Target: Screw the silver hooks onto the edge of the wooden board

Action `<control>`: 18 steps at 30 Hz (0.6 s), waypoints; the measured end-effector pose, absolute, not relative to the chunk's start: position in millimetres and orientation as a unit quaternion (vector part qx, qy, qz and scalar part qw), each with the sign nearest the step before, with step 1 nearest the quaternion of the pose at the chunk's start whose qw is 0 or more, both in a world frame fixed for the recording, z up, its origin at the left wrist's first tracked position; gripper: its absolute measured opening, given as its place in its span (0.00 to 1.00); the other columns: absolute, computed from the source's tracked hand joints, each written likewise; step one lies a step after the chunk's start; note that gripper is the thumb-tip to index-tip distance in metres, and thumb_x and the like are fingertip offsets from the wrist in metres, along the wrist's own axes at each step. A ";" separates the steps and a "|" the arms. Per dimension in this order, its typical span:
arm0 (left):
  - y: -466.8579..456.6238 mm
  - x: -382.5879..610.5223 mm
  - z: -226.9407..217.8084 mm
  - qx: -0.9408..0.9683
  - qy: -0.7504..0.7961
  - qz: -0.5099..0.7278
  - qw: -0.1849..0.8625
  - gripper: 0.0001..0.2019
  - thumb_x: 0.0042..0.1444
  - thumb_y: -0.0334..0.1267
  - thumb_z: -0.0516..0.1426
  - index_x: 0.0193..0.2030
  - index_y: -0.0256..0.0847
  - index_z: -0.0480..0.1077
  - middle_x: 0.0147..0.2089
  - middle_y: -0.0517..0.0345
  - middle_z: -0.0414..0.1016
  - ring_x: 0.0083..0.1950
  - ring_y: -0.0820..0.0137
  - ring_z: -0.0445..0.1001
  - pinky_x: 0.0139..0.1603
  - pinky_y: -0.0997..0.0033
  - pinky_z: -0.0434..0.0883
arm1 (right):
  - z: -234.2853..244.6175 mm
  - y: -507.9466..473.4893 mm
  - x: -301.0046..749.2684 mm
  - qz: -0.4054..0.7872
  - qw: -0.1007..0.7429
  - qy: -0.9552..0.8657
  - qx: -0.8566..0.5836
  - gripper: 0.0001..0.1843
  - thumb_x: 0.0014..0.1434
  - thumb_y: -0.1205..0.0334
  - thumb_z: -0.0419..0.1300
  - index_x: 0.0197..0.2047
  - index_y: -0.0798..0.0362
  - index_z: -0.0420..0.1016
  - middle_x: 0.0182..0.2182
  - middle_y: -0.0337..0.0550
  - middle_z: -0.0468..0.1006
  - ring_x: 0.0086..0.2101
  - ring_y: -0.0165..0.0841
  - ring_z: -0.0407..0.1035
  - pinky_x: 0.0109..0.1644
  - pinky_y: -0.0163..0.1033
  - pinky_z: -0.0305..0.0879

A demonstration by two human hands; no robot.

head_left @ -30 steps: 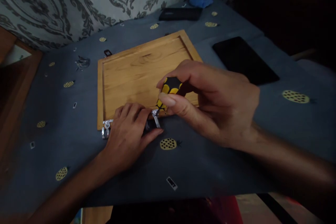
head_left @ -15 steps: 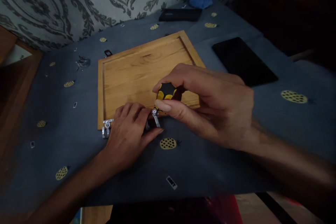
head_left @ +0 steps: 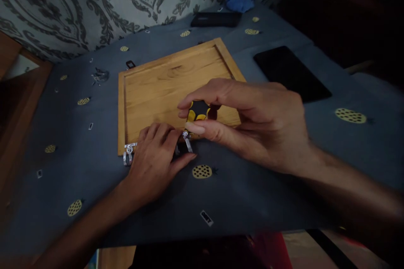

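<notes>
A wooden board (head_left: 164, 88) with a raised rim lies on a blue-grey cloth. My right hand (head_left: 252, 122) is closed round the black and yellow handle of a screwdriver (head_left: 198, 111), held upright over the board's near edge. Its tip meets a silver metal fitting (head_left: 187, 141) at that edge. My left hand (head_left: 154, 164) lies curled over the near edge, fingers pressed on the fitting beside the screwdriver. A second silver fitting (head_left: 128, 154) sits at the board's near left corner.
A black phone (head_left: 290, 73) lies right of the board, and a dark flat case (head_left: 216, 19) and blue cloth (head_left: 241, 1) lie beyond it. Small metal parts (head_left: 100, 75) rest at the far left. A patterned fabric (head_left: 94, 4) rises behind.
My right hand has turned on the screwdriver handle and sunk slightly, the fingers shifting round it. My left hand has stayed on the fitting.
</notes>
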State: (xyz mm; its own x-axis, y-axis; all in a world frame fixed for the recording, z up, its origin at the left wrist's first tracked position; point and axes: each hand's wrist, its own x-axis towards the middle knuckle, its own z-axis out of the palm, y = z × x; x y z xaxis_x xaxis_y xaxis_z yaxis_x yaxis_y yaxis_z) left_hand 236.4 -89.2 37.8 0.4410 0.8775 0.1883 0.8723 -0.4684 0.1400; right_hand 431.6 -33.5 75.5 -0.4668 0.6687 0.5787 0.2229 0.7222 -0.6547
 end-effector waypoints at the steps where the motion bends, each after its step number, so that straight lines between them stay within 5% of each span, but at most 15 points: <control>1: -89.2 236.4 37.6 0.849 0.513 0.123 0.009 0.18 0.64 0.50 0.57 0.52 0.39 0.69 0.48 0.48 0.75 0.49 0.55 0.72 0.50 0.51 0.71 | 75.9 -33.2 431.7 0.257 0.436 -0.820 -0.268 0.08 0.64 0.56 0.62 0.43 0.51 0.75 0.38 0.38 0.82 0.33 0.28 0.74 0.37 0.36 0.70; 13: -89.7 235.4 37.4 0.847 0.517 0.123 0.017 0.20 0.65 0.50 0.57 0.57 0.39 0.68 0.45 0.51 0.75 0.49 0.55 0.73 0.49 0.51 0.71 | 84.5 -24.7 443.2 0.220 0.395 -0.877 -0.166 0.07 0.67 0.60 0.59 0.47 0.51 0.74 0.35 0.37 0.79 0.34 0.27 0.74 0.38 0.32 0.68; 18: -88.9 235.3 36.4 0.846 0.520 0.118 0.020 0.17 0.64 0.50 0.57 0.51 0.39 0.70 0.45 0.51 0.75 0.48 0.55 0.72 0.49 0.50 0.71 | 80.3 -28.1 437.1 0.208 0.423 -0.854 -0.218 0.07 0.65 0.59 0.62 0.37 0.53 0.74 0.32 0.36 0.79 0.29 0.26 0.70 0.34 0.33 0.65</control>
